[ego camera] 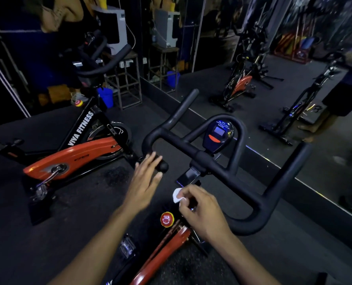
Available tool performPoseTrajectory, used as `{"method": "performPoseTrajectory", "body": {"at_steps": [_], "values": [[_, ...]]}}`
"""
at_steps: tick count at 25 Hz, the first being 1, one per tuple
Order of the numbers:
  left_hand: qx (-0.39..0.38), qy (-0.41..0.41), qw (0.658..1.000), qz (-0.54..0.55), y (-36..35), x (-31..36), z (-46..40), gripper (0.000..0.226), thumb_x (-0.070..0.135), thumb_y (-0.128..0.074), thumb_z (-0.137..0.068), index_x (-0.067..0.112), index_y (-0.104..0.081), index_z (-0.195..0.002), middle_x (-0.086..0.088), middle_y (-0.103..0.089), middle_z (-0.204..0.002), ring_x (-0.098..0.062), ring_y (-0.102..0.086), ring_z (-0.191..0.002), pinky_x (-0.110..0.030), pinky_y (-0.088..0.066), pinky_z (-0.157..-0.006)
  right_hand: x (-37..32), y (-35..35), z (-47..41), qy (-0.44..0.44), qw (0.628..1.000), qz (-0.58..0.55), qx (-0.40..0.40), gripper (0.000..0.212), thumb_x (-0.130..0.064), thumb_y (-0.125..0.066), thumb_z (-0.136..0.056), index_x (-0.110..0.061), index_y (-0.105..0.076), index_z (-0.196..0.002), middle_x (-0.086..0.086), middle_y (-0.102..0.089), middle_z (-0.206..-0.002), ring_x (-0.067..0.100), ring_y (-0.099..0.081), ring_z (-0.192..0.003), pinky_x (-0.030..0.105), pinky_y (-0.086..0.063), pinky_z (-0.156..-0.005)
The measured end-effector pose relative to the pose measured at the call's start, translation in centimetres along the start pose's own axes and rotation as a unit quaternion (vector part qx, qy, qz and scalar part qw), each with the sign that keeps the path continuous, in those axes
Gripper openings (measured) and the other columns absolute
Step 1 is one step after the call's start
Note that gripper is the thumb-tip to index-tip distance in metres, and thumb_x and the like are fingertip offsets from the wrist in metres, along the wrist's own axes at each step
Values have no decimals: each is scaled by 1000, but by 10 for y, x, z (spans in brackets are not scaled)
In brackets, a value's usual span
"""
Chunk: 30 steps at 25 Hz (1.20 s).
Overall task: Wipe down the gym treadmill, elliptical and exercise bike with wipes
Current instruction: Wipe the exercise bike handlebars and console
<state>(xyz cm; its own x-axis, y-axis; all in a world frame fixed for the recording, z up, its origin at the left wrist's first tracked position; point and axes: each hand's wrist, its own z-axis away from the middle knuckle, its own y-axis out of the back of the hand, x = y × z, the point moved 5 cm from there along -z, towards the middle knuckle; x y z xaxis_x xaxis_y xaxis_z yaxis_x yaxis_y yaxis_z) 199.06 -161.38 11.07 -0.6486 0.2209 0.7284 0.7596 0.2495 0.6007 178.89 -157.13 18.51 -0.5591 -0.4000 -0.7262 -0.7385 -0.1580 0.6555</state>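
An exercise bike stands right in front of me, its black padded handlebar [212,159] filling the middle of the head view with a blue console [219,133] in its loop. My right hand [201,210] pinches a small white wipe [177,194] just below the handlebar's centre, above the red resistance knob [167,219]. My left hand [145,182] hovers with fingers spread beside the rounded left end of the handlebar [162,166], fingertips close to it. The bike's orange frame [162,254] runs down between my forearms.
A second orange and black bike [78,153] marked VIVA FITNESS stands to the left. A mirror wall [273,79] runs along the right and shows more bikes and a person's legs. Farther back are a metal stool [127,79], a blue bucket [105,96] and another person [68,15].
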Motion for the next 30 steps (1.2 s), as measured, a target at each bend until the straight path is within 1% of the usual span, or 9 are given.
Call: {"method": "performPoseTrajectory", "body": {"at_steps": [2, 5, 9, 11, 14, 19, 24, 28, 30], "values": [[21, 79, 996, 26, -1, -17, 72, 53, 52, -38, -103, 35, -40, -153, 15, -33, -161, 0, -23, -150, -30, -11, -124, 3, 2, 21, 28, 999, -28, 24, 19, -2, -64, -84, -21, -62, -83, -11, -59, -84, 9, -59, -78, 17, -44, -72], [12, 171, 985, 35, -12, -33, 164, 50, 62, -41, -96, 44, -47, -141, 24, -49, -143, 10, -46, -130, -12, -30, -112, 19, -10, 47, 35, 997, -73, -6, 26, 5, -67, -82, -21, -63, -79, -8, -58, -83, 8, -63, -77, 16, -46, -69], [13, 280, 960, 5, -28, -41, 245, 51, 68, -43, -89, 42, -56, -131, 22, -60, -133, 8, -55, -121, -11, -37, -105, 56, -42, 68, -22, 980, -128, -150, 33, 5, -62, -86, -26, -61, -77, -1, -69, -81, 11, -71, -78, 25, -53, -71], [-12, 339, 941, -3, -41, -40, 281, 46, 69, -43, -89, 45, -58, -126, 21, -63, -131, 5, -58, -120, -16, -43, -104, 75, -58, 79, -56, 957, -142, -245, 28, 4, -60, -89, -21, -62, -77, -4, -74, -70, 6, -73, -76, 17, -51, -69], [-53, 405, 912, -42, -62, -24, 340, 56, 70, -37, -93, 37, -58, -134, 18, -62, -134, 1, -58, -122, -16, -41, -104, 109, -84, 92, 0, 948, -88, -305, 26, -3, -63, -87, -26, -63, -77, -22, -68, -69, -4, -64, -67, 10, -43, -61], [-78, 504, 859, -48, -57, 13, 438, 56, 64, -37, -93, 34, -57, -136, 14, -68, -126, -5, -63, -114, -21, -46, -95, 120, -146, 137, 70, 907, -73, -409, 21, -13, -56, -81, -28, -70, -82, -19, -66, -84, -2, -65, -82, 20, -49, -75], [-107, 606, 787, -53, -45, 21, 536, 46, 47, -45, -93, 32, -61, -134, 12, -67, -122, -8, -66, -109, -24, -49, -95, 92, -187, 176, 84, 872, -59, -479, 17, -9, -75, -81, -25, -71, -85, -21, -64, -92, -11, -60, -86, 9, -40, -74], [-104, 615, 781, -32, -41, 24, 591, 57, 53, -36, -89, 32, -55, -139, 7, -62, -137, -13, -61, -121, -24, -45, -100, 46, -230, 225, 133, 838, 3, -529, 16, -30, -79, -82, -25, -72, -95, -19, -63, -95, -2, -59, -85, 3, -37, -70], [-70, 621, 780, -24, -33, 23, 622, 47, 47, -42, -99, 30, -52, -141, 4, -60, -140, -19, -58, -126, -26, -42, -101, 11, -262, 262, 167, 808, 20, -565, 11, -27, -78, -84, -26, -73, -93, -16, -68, -95, 2, -64, -87, 14, -44, -74]]}}
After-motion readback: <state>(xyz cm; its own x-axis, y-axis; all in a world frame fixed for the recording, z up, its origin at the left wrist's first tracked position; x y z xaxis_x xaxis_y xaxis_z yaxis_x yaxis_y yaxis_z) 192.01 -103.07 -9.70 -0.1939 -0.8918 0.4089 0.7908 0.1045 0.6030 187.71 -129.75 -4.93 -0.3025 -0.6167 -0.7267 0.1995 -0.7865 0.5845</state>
